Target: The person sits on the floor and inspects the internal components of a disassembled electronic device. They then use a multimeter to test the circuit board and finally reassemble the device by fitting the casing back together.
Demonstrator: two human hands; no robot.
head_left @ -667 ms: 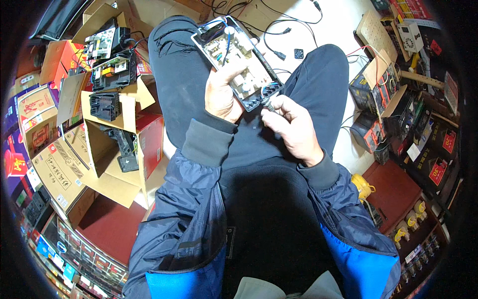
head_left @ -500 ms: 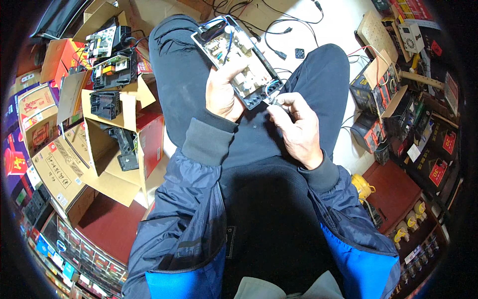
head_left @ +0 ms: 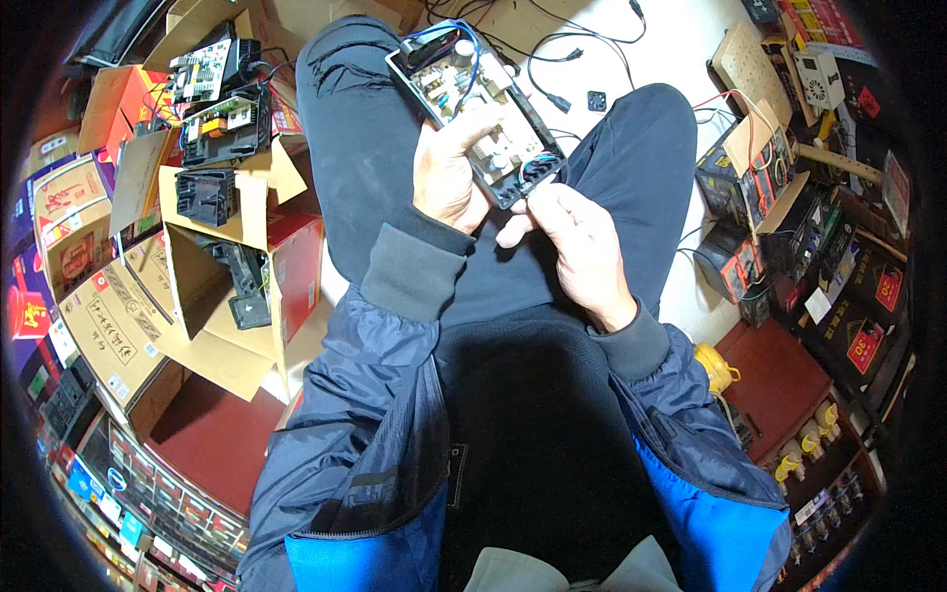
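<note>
An open black power supply case [head_left: 550, 136] rests in my left hand [head_left: 449, 183], tilted above my lap. Its bare circuit board [head_left: 464, 87] faces up, with capacitors, a blue wire along the far end and thin wires [head_left: 534, 166] at the near end. My left thumb lies over the board while the other fingers go under the case. At the near right corner my right hand [head_left: 582, 247] is closed, thumb and fingertips pinched against the case end. Whatever lies between those fingertips is hidden.
Opened cardboard boxes [head_left: 227, 345] stand at left, with more open circuit units [head_left: 227, 123] and a black plastic housing [head_left: 205, 197] on them. Black cables [head_left: 552, 59] and a small fan [head_left: 596, 101] lie on the floor ahead. Wired battery-like boxes [head_left: 735, 187] stand at right.
My right hand has turned and its fingers have curled in closer to the near end of the case. The case has shifted slightly right in my left hand.
</note>
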